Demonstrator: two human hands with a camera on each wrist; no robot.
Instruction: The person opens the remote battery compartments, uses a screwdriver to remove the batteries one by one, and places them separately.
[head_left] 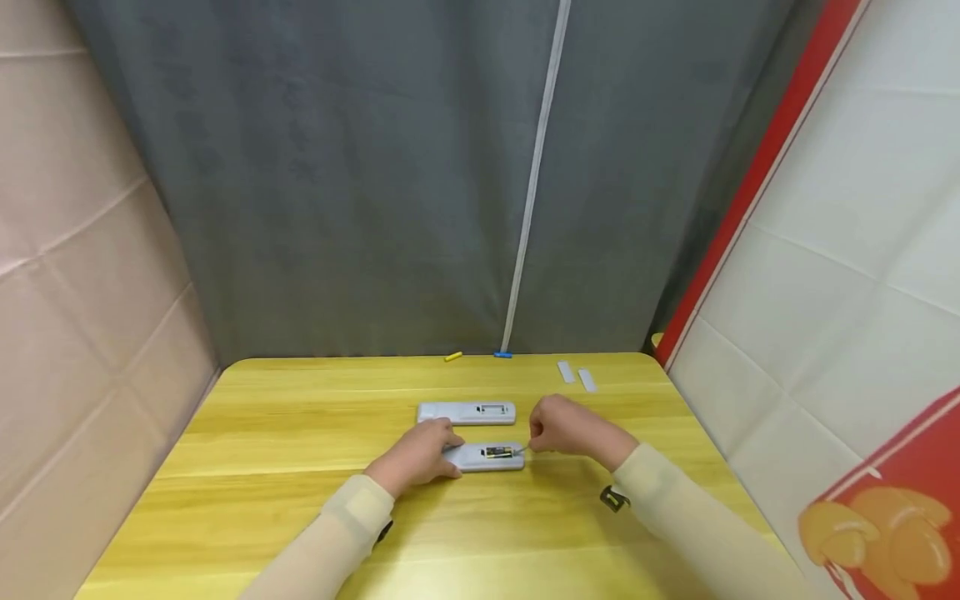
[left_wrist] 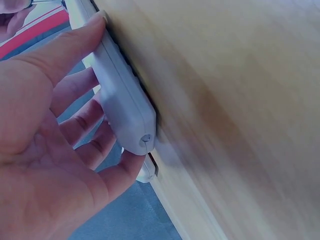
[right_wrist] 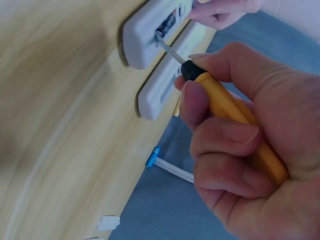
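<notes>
A pale grey remote control [head_left: 472, 457] lies face down on the wooden table, its battery compartment uncovered and dark batteries [head_left: 498, 452] showing inside. My left hand [head_left: 420, 454] grips its left end, with the thumb along one edge and the fingers on the other side, as the left wrist view shows of the remote's end [left_wrist: 132, 115]. In my right hand [head_left: 573, 427] is a screwdriver [right_wrist: 225, 100] with an orange handle and black collar, the fingers wrapped round it. Its metal tip [right_wrist: 159, 37] sits at the near end of the compartment.
A second grey remote control [head_left: 442, 409] lies parallel just behind, its compartment also uncovered. Two small pale covers [head_left: 566, 372] rest at the back right. At the table's back edge lie a small yellow cylinder [head_left: 453, 356] and a blue one [head_left: 502, 355], before a grey curtain [head_left: 360, 183].
</notes>
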